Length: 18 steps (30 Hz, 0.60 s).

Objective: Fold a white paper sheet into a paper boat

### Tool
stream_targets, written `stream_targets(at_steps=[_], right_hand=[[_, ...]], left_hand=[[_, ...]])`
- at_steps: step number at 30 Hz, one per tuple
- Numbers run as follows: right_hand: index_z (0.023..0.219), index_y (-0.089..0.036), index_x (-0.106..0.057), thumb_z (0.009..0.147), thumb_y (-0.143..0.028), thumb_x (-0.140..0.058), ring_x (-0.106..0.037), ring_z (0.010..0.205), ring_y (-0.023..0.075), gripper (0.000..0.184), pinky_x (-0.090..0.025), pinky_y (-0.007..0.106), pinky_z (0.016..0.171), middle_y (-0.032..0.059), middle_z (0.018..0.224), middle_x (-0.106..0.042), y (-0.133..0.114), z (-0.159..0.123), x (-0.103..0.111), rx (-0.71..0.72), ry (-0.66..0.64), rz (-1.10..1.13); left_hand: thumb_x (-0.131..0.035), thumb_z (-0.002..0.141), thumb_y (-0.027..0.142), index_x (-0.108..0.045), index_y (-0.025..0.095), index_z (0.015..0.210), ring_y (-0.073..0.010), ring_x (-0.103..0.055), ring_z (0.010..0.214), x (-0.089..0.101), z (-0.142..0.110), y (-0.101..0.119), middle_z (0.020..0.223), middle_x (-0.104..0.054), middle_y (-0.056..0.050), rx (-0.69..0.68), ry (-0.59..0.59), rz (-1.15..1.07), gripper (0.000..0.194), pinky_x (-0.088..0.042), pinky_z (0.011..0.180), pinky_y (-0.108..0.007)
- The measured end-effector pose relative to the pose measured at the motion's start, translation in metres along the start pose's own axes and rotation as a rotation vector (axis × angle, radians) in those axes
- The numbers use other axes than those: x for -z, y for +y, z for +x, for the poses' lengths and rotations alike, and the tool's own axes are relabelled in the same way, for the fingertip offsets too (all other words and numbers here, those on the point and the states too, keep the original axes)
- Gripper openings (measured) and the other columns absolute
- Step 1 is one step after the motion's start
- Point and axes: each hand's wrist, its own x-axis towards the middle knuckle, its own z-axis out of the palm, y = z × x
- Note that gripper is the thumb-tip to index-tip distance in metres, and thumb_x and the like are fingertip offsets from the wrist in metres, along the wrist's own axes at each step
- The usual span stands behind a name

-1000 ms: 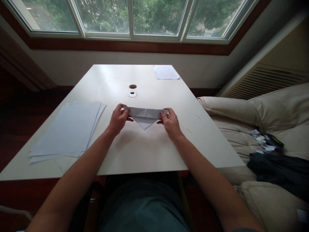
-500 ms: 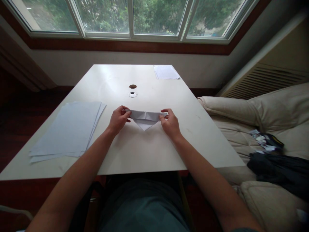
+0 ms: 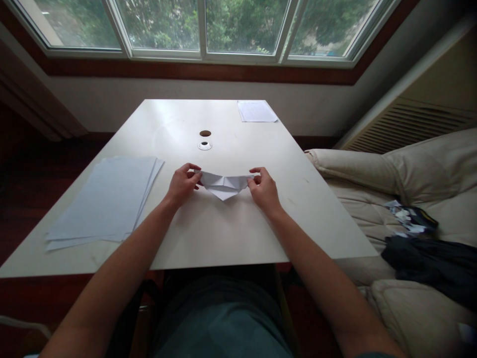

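A folded white paper is held over the middle of the white table, its pointed end toward me. Its upper band sags at the centre, where a crease shows. My left hand pinches the left end between thumb and fingers. At the right end, my right hand grips the paper in the same way. The fingertips partly cover both ends of the paper.
A stack of white sheets lies on the table at the left. More papers sit at the far right corner. Beyond my hands are a round hole and a ring-shaped cap. A beige sofa stands to the right.
The paper's upper band has gone from nearly straight to bowed, dipping at its middle. Both hands keep their hold and have barely shifted.
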Motion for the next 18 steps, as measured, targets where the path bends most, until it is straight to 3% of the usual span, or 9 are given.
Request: stream_targets(at_steps=[10,15,18], right_hand=[[0.106,-0.024,-0.059,0.086,-0.029,-0.053,-0.058,0.063,0.0191,0.021,-0.041,0.03,0.065,-0.0009,0.068,-0.064,0.006,-0.001,-0.001,-0.009,-0.053,-0.147],[0.093,-0.021,-0.067,0.084,-0.025,-0.06,-0.056,0.094,0.0278,0.012,-0.045,0.038,0.082,0.0112,0.095,-0.066,0.01,0.0,-0.004,0.148,-0.033,-0.409],[0.093,-0.021,-0.071,0.083,-0.018,-0.06,-0.051,0.105,0.0288,0.015,-0.043,0.041,0.093,0.012,0.109,-0.064,0.012,0.002,-0.003,0.278,-0.06,-0.428]], left_hand=[[-0.063,0.078,0.03,-0.059,0.019,0.1,-0.0165,-0.063,0.052,0.004,-0.003,0.0,0.061,-0.067,0.0,-0.022,0.019,0.198,0.025,-0.042,0.049,-0.024],[-0.061,0.078,0.027,-0.062,0.022,0.089,-0.0182,-0.061,0.06,0.007,-0.003,-0.004,0.066,-0.067,-0.001,-0.119,0.017,0.589,0.012,-0.044,0.062,-0.029],[-0.064,0.077,0.028,-0.065,0.023,0.09,-0.0221,-0.062,0.073,0.008,-0.002,-0.008,0.078,-0.066,-0.005,-0.196,0.027,0.759,0.014,-0.047,0.072,-0.033]])
